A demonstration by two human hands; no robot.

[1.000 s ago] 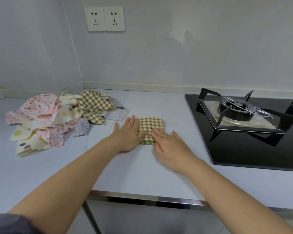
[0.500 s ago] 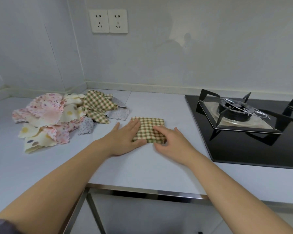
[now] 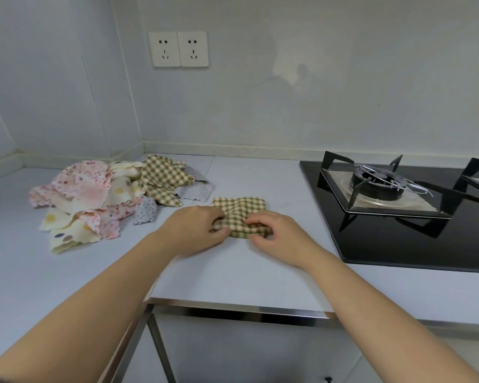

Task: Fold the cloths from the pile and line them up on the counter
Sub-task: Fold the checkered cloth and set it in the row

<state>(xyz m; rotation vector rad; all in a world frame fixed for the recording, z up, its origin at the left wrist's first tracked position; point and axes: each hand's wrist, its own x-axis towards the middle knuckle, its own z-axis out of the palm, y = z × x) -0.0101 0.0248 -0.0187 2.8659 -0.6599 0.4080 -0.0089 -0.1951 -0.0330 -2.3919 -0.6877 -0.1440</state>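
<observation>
A small green-checked cloth point(image 3: 241, 214), folded, lies on the white counter point(image 3: 233, 272) in the middle. My left hand point(image 3: 197, 228) grips its near left corner with curled fingers. My right hand point(image 3: 277, 233) pinches its near right edge, and the near edge is lifted and bunched between the two hands. The pile of unfolded cloths point(image 3: 94, 200) sits to the left: pink flowered, cream dotted, grey dotted and another green-checked cloth point(image 3: 163, 179) on its right side.
A black gas hob point(image 3: 415, 217) with a burner and pan support takes up the counter's right side. The tiled wall with two sockets point(image 3: 179, 48) stands behind. The counter's metal front edge point(image 3: 233, 310) runs below my arms.
Both hands lay flat on the checked cloth before. Now their fingers have curled and taken hold of its near edge, bunching it up. The camera has moved closer.
</observation>
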